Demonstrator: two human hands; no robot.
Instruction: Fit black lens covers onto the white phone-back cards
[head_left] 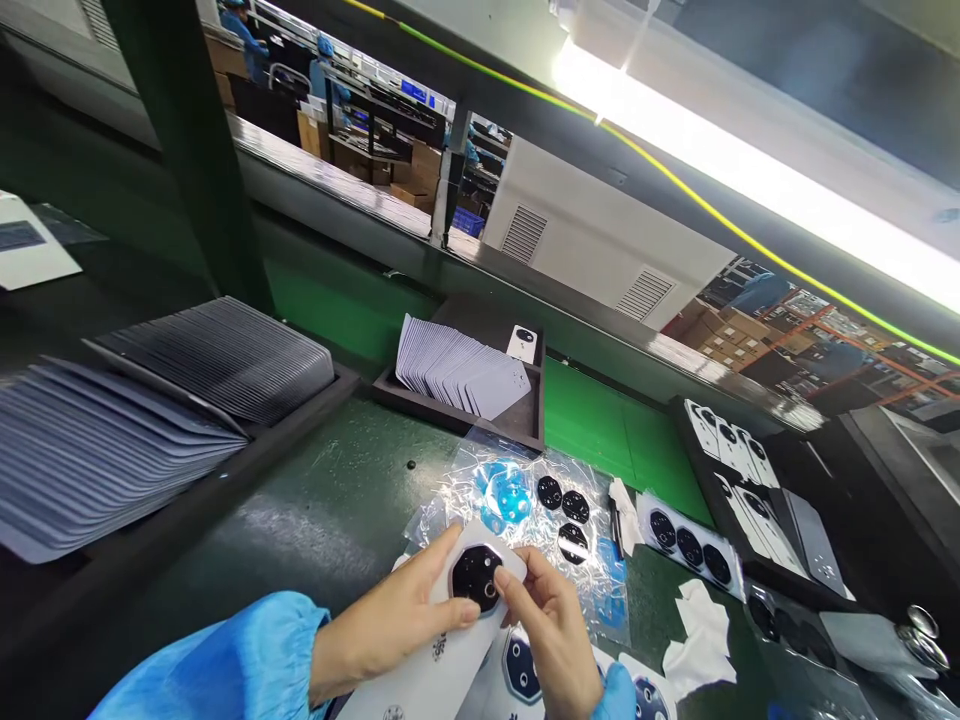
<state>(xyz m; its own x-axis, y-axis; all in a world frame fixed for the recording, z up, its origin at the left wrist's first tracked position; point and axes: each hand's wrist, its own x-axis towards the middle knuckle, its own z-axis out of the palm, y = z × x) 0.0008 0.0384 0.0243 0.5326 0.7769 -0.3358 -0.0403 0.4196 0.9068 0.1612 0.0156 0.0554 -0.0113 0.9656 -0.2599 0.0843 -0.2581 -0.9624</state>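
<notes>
My left hand point(397, 620) grips a white phone back panel point(409, 680) along its side, the thumb lying just below a round black camera lens cover point(469, 575). That cover sits at the panel's upper end. My right hand point(551, 620) pinches the panel's right edge, with its thumb pressed on the lens cover. Beneath my hands, more white panels with dark lens covers point(520, 665) lie partly hidden. Just beyond is a clear plastic sheet point(450, 495) bearing loose black lens covers point(574, 506) and blue film pieces point(510, 492).
Racks of grey panels point(217, 355) stand at left. A black tray point(457, 405) with fanned panels is at the back. On the right are a tray of finished-looking panels point(739, 450), a strip of lens covers point(690, 545), a black pen point(616, 525) and crumpled white tissue point(697, 635).
</notes>
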